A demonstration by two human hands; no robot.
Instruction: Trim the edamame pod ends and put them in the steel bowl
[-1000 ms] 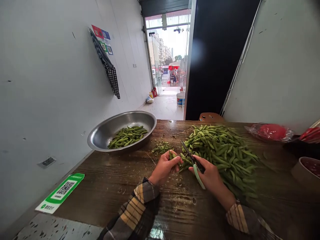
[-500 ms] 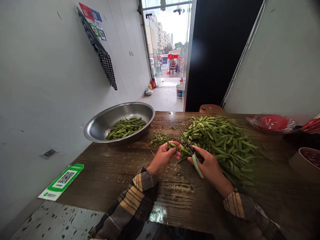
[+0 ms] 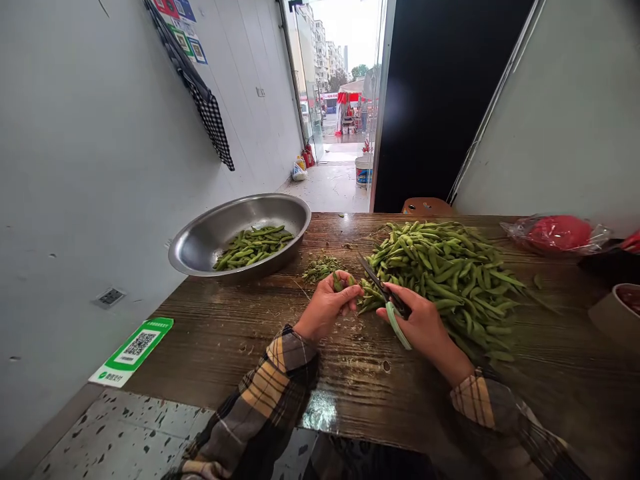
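My left hand (image 3: 325,306) is closed on a green bean pod (image 3: 338,283) just left of a big pile of green bean pods (image 3: 443,273) on the wooden table (image 3: 240,327). My right hand (image 3: 423,325) grips green-handled scissors (image 3: 387,301), whose dark blades point up and left toward the pod. A small heap of cut pod ends (image 3: 320,267) lies just beyond my left hand. A steel basin (image 3: 200,245) with several trimmed pods inside stands at the table's far left.
A white wall runs along the left, with a green QR-code sticker (image 3: 135,349) at its foot. A red item in a plastic bag (image 3: 557,233) and a bowl (image 3: 617,312) sit at the right. A stool (image 3: 425,205) stands behind the table.
My left hand has drawn the pod slightly toward me and closed round it. The scissors have stayed by the pile. The camera has tipped down a little.
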